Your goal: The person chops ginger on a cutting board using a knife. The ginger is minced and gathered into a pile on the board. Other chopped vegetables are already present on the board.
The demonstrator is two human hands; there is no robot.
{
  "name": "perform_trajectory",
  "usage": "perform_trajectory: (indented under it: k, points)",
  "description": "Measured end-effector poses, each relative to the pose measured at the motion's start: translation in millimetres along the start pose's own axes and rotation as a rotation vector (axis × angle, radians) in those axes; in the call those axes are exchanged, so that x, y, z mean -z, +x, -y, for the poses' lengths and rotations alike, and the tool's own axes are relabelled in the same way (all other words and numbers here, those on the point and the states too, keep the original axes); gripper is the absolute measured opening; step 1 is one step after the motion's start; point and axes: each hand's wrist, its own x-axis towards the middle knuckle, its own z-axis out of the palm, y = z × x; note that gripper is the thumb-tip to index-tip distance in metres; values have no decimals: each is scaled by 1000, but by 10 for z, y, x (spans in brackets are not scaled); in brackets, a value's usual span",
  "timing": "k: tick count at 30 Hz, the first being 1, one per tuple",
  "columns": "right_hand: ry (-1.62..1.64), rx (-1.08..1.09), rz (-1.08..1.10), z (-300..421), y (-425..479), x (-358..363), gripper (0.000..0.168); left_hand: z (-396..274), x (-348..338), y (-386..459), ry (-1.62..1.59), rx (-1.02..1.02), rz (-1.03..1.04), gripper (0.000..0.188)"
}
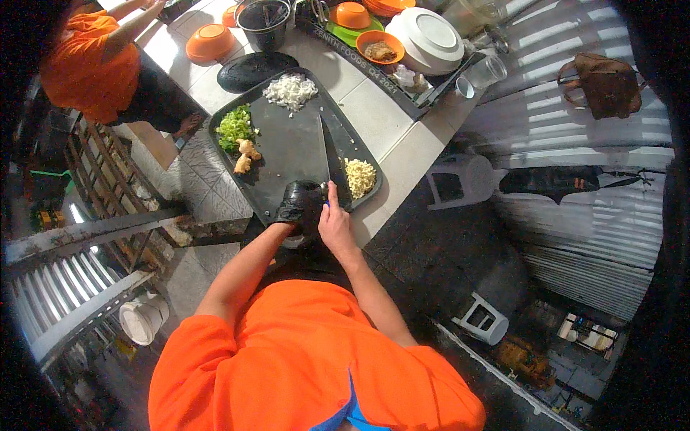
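My right hand (335, 221) is bare and grips a kitchen knife (324, 145), its forefinger stretched along the top near the handle. The blade points away from me over a black tray (283, 143). My left hand (301, 202), in a black glove, is at the tray's near edge, right beside the knife handle; its fingers cannot be made out. Chopped white pieces, perhaps onion (290, 91), lie at the tray's far end. Chopped greens (235, 126) and ginger root (246, 156) sit along the left side. A pile of finely chopped pale pieces (360, 178) occupies the near right corner.
The tray rests on a white tiled counter (377, 113). Beyond it are a black lid (256, 70), a black bucket (263, 24), orange bowls (210, 43) and a black crate (366, 67) with dishes. Another person (91, 64) stands at left. A plastic stool (463, 180) is at right.
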Motion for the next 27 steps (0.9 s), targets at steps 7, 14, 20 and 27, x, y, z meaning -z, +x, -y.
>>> perform_trajectory:
  k: [7, 14, 20, 27]
  points:
    - [67, 96, -76, -147, 105, -144, 65, 192, -20, 73, 211, -199, -77, 17]
    - [-21, -11, 34, 22, 179, 254, 65, 110, -61, 127, -79, 103, -59, 21]
    - [-81, 18, 44, 82, 174, 296, 66, 351, -63, 200, 391, -188, -68, 24]
    - [-42, 33, -10, 22, 121, 77, 70, 145, -68, 114, 391, -146, -61, 28]
